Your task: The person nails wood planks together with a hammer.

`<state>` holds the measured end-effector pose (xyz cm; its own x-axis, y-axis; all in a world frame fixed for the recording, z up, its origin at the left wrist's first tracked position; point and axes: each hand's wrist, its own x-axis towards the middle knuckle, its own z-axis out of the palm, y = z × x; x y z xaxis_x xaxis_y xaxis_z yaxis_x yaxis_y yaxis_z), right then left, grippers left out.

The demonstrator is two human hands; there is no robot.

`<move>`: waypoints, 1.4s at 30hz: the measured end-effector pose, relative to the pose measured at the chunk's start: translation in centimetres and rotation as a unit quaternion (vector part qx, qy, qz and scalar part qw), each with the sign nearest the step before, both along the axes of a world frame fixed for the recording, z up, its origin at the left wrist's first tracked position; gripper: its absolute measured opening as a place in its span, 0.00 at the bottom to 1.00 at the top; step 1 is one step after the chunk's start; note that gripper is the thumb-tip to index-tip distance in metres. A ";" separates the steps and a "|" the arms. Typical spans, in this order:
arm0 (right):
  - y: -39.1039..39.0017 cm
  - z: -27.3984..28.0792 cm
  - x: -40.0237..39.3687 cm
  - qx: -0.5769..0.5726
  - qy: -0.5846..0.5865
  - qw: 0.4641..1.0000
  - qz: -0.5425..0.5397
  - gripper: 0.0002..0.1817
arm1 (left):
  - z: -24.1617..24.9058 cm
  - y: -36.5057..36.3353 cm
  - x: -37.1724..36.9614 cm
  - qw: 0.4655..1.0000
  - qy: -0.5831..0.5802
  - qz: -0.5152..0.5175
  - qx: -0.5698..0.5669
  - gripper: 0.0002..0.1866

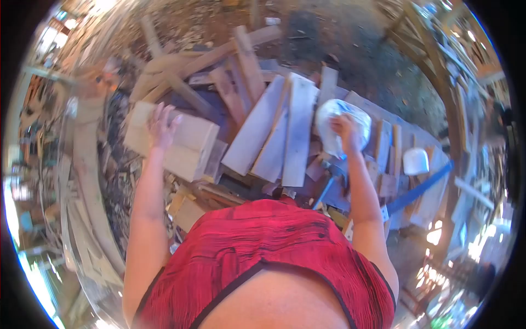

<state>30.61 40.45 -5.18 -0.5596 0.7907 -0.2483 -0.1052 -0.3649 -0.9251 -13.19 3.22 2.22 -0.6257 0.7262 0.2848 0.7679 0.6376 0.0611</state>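
My left hand [162, 126] lies with its fingers spread on a pale, box-like wooden block [189, 143] at the left of the workbench. To the right, my right hand [345, 129] is at a white plastic bag [329, 140], its fingers bent over the middle of it; whether they pinch the plastic or something inside is hidden. Between the hands, several pale boards [300, 129] lie side by side, slanting toward my body.
Wooden offcuts [249, 63] are heaped behind the boards. A white container [415, 162] and a blue strip [421, 189] are on the right. Long planks [90, 164] stretch along the left side. Wood scraps cover the ground beyond.
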 end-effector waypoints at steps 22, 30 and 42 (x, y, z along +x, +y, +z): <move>9.4 -11.1 4.9 0.585 -0.445 0.663 0.139 0.33 | 3.8 0.3 2.9 0.993 -0.077 0.087 -0.023 0.27; 15.9 -20.1 8.5 0.540 -0.374 0.745 0.114 0.31 | 3.9 0.2 3.0 0.992 -0.086 0.084 -0.026 0.28; 18.3 -21.7 3.1 0.631 -0.282 0.714 0.115 0.29 | 4.3 -0.5 2.7 0.991 -0.117 0.067 -0.024 0.32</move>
